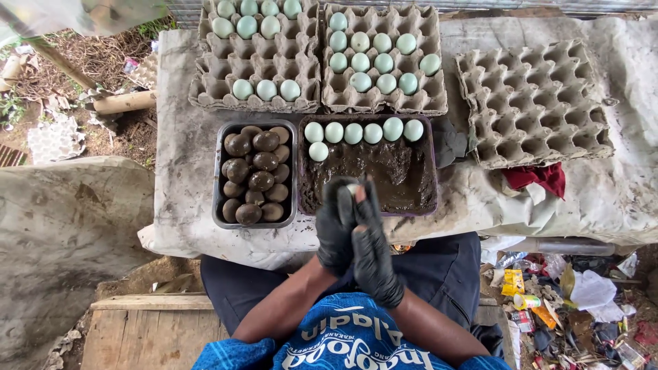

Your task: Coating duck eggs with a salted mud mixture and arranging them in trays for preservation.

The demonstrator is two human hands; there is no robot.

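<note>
Both my hands wear black gloves and meet over the near edge of a dark tray of mud (411,181). My left hand (335,229) and my right hand (373,250) cup one pale egg (353,188) between them, only its top showing. Several clean pale green eggs (363,132) lie in a row at the far side of the mud tray. To the left, a metal tray (218,171) holds several mud-coated dark eggs (255,175).
Two cardboard egg cartons (384,96) with pale green eggs stand at the back, a stack of empty cartons (534,103) at the right. A red cloth (538,177) lies by it. Grey sheeting (185,137) covers the table. Litter lies on the ground at right.
</note>
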